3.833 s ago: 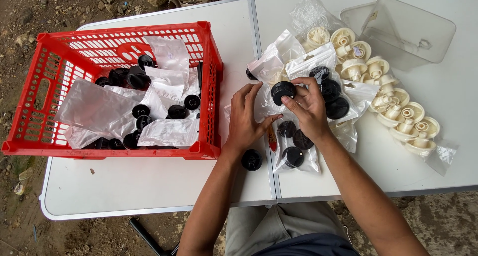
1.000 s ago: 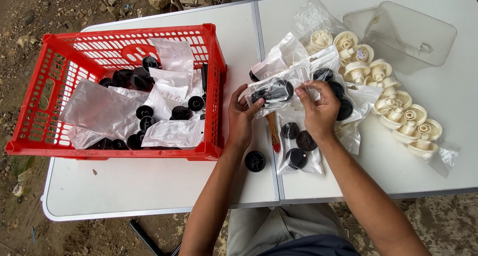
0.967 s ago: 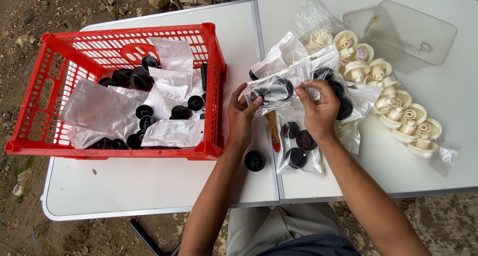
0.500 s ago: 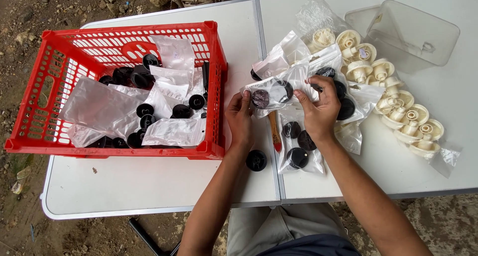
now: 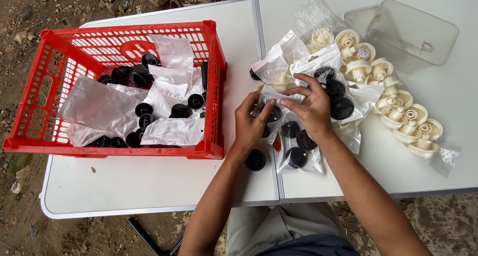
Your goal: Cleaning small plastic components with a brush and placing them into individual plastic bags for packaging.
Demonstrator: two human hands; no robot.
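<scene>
Just right of the red crate (image 5: 30, 111), on the white folding table (image 5: 149, 186), both hands meet over a small clear bag (image 5: 273, 99) holding a black round knob. Left hand (image 5: 251, 121) is closed on the bag's near edge, thumb and fingers pinching the plastic; right hand (image 5: 311, 106) grips the bag's top strip between thumb and fingertips, the other fingers spread over bags beneath.

Risks, as I judge them: the plastic looks thin and slick, so a hard pull could tear the strip or let the knob drop out toward the table seam (image 5: 269, 86), which runs right of the crate under the hands. 1 loose black knob (image 5: 255, 160) lies near the crate's right front corner, close to the left wrist; a wrist sweep could roll it off the front edge. Farther right of the crate, the cream knobs (image 5: 398, 106) sit piled beside a clear plastic box (image 5: 403, 32); an elbow swing could scatter them.
</scene>
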